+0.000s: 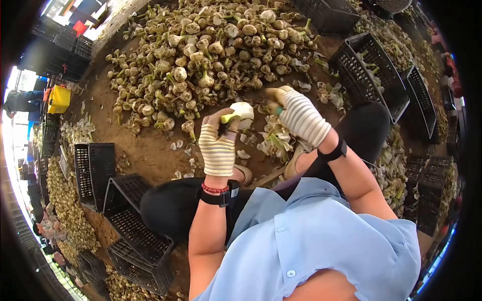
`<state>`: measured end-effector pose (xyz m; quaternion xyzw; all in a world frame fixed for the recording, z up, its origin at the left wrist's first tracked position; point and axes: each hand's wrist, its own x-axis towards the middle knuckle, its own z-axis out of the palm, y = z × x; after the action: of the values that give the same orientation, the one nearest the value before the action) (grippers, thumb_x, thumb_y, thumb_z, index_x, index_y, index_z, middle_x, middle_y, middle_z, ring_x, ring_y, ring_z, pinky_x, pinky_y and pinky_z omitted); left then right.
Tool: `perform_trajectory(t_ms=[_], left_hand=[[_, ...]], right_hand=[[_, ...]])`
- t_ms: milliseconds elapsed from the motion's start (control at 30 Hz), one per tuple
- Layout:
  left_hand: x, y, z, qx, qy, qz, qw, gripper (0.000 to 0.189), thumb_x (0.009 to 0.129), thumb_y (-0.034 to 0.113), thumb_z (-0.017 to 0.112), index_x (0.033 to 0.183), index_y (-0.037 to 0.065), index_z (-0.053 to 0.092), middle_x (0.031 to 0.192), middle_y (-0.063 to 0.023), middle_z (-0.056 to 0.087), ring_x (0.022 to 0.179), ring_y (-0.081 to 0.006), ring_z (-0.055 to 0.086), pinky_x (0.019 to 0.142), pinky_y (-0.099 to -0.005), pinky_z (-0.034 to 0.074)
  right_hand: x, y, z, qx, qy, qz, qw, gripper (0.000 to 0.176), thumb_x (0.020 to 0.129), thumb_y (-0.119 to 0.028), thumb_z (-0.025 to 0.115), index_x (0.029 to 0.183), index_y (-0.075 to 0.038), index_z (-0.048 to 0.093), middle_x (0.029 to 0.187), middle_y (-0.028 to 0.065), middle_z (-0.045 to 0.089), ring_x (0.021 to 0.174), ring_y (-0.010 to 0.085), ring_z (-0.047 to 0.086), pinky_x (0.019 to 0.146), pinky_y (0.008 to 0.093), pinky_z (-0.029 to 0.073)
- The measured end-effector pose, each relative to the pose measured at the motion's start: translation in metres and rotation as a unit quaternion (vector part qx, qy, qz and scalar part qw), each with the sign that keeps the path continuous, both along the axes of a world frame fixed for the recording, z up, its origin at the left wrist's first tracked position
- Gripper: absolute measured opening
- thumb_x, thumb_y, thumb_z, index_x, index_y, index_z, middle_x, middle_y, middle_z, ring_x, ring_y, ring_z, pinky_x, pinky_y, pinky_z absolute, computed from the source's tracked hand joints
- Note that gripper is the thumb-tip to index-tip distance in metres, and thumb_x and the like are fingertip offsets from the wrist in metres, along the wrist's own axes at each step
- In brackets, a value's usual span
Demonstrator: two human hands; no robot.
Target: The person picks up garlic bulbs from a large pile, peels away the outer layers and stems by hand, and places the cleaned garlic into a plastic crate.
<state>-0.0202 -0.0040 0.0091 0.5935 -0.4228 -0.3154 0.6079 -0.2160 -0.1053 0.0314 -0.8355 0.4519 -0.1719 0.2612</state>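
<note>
My left hand [219, 143], in a striped, soiled work glove, is closed around a white garlic bulb [243, 111] whose short green stem points left. To its right is my right hand [299, 113], gloved the same way, with its fingers curled. Something small and green shows at its fingers, too blurred to name. The two hands are apart. Just beyond them lies a large heap of garlic bulbs [201, 55] on the dirt floor. Loose peels [276, 138] lie on the ground below my right hand.
Black crates stand at the left [94, 173], the lower left [135, 215] and the upper right [371, 70]. A yellow container [59, 99] is at the far left, near a person's legs [22, 100]. More garlic [73, 205] lies beyond the left crates.
</note>
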Motion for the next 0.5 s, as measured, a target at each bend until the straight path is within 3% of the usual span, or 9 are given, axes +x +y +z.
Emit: perform_trajectory(t_ms=[67, 167, 300, 400, 500], left_hand=[[-0.007, 0.001, 0.020, -0.010, -0.212, -0.030, 0.977, 0.029, 0.083, 0.000, 0.077, 0.111, 0.005, 0.070, 0.103, -0.0066, 0.065, 0.096, -0.0162, 0.061, 0.083, -0.0287, 0.052], [-0.012, 0.006, 0.021, -0.002, -0.162, -0.071, 0.984, 0.035, 0.080, -0.009, 0.074, 0.112, 0.005, 0.070, 0.108, -0.0087, 0.062, 0.088, -0.0179, 0.062, 0.075, -0.0293, 0.054], [-0.008, 0.009, 0.010, -0.010, -0.200, -0.071, 0.977, 0.035, 0.079, -0.008, 0.074, 0.110, 0.007, 0.072, 0.106, -0.0067, 0.060, 0.084, -0.0134, 0.062, 0.074, -0.0230, 0.050], [-0.005, 0.009, 0.005, -0.002, 0.003, -0.058, 0.998, 0.025, 0.083, -0.010, 0.069, 0.102, 0.007, 0.073, 0.107, -0.0024, 0.062, 0.094, -0.0101, 0.061, 0.077, -0.0225, 0.048], [-0.001, 0.007, 0.008, -0.025, -0.053, -0.052, 0.997, 0.021, 0.083, -0.010, 0.069, 0.096, 0.006, 0.072, 0.105, -0.0029, 0.063, 0.094, -0.0102, 0.061, 0.079, -0.0237, 0.049]], right_hand=[[0.028, 0.010, 0.024, -0.053, 0.006, 0.071, 0.996, 0.027, 0.091, -0.015, 0.064, 0.114, -0.002, 0.066, 0.101, 0.0152, 0.067, 0.092, 0.0335, 0.065, 0.080, 0.0403, 0.053], [0.034, 0.007, 0.015, -0.117, 0.102, 0.086, 0.984, 0.023, 0.081, -0.011, 0.067, 0.102, -0.004, 0.067, 0.093, 0.0136, 0.065, 0.090, 0.0337, 0.063, 0.079, 0.0411, 0.052], [0.026, -0.003, 0.001, -0.129, 0.098, 0.088, 0.983, 0.018, 0.081, -0.010, 0.066, 0.098, -0.003, 0.066, 0.091, 0.0145, 0.064, 0.089, 0.0347, 0.063, 0.079, 0.0413, 0.052], [0.002, -0.025, -0.025, -0.121, 0.072, 0.044, 0.989, 0.015, 0.085, -0.010, 0.063, 0.097, -0.001, 0.064, 0.091, 0.0173, 0.063, 0.088, 0.0371, 0.062, 0.079, 0.0419, 0.052], [-0.031, -0.040, -0.053, -0.106, 0.086, 0.014, 0.990, 0.009, 0.089, -0.008, 0.058, 0.095, -0.002, 0.062, 0.089, 0.0168, 0.062, 0.084, 0.0362, 0.061, 0.075, 0.0418, 0.051]])
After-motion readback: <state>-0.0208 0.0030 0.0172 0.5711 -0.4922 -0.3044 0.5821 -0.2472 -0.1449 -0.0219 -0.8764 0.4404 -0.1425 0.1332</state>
